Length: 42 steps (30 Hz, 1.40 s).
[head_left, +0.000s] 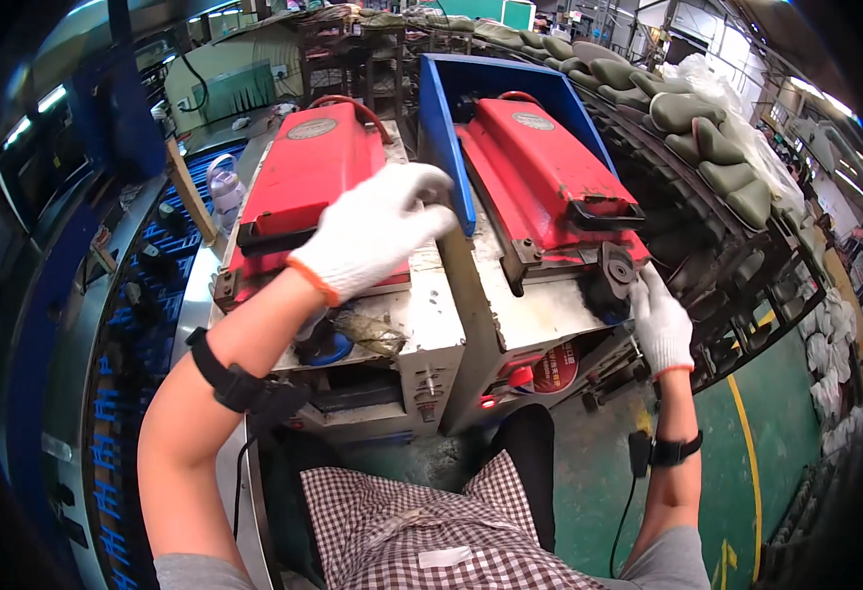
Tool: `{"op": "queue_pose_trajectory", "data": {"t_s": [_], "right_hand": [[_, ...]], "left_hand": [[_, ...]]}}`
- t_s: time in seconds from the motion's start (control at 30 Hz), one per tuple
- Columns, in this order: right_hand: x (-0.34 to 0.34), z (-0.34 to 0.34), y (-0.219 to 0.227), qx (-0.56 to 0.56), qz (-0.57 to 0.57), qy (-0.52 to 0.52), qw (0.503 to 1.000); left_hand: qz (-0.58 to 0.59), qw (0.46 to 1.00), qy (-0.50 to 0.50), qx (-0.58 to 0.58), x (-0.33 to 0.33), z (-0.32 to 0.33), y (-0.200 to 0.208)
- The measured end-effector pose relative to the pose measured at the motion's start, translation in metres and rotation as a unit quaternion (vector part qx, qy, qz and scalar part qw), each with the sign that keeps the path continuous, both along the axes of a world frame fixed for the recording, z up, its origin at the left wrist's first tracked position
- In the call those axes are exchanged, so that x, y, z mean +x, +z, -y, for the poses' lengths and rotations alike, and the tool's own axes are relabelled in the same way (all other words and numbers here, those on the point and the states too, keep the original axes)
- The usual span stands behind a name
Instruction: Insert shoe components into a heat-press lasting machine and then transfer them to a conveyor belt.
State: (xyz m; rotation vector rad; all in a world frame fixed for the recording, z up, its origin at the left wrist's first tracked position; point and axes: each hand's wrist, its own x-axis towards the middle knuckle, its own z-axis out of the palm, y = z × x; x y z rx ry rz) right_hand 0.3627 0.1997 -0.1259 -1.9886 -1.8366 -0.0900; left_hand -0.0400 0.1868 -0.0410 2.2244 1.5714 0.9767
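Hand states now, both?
Left hand: open, fingers curled, nothing visible in it.
Right hand: at the dark grey piece; grip cannot be told.

Brown-and-white checked cloth apron (407,536) and white knitted gloves (362,221)
Orange cuffs (315,282) rim the gloves on the left hand (377,228) and right hand (661,324); black straps (213,366) circle the forearms (264,324), with black boxes (244,390) and thin black cables (622,519); short gray sleeves (195,572), black trousers (530,438); a white rectangular patch (445,558) marks the apron.
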Motion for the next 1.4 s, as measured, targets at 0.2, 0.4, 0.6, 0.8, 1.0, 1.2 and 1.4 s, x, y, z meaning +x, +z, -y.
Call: {"op": "queue_pose_trajectory", "data": {"t_s": [0.2, 0.4, 0.6, 0.8, 1.0, 1.2, 1.4], "right_hand": [[-0.029, 0.053, 0.004, -0.053, -0.006, 0.12, 0.991], [-0.014, 0.016, 0.04, 0.058, 0.005, 0.236, 0.97], [-0.029, -0.128, 0.055, -0.078, 0.074, 0.218, 0.97], [-0.067, -0.22, 0.026, -0.177, 0.153, 0.208, 0.95], [-0.053, -0.232, 0.038, -0.209, -0.171, 0.174, 0.947], [-0.045, -0.142, 0.066, -0.262, -0.607, 0.136, 0.738], [-0.095, -0.012, 0.051, -0.217, -0.686, 0.3, 0.626]], "left_hand": [[-0.173, 0.961, -0.19, 0.098, 0.076, -0.054, -0.036], [-0.22, 0.913, -0.178, 0.295, 0.119, -0.092, -0.039], [-0.14, 0.922, -0.066, 0.354, 0.123, -0.127, 0.032], [-0.041, 0.906, -0.084, 0.413, 0.113, -0.159, 0.098], [-0.066, 0.916, -0.082, 0.388, 0.104, -0.172, 0.123], [0.08, 0.982, -0.104, 0.139, 0.06, -0.105, 0.077], [0.463, 0.868, -0.065, -0.167, 0.015, 0.04, -0.031]]}}
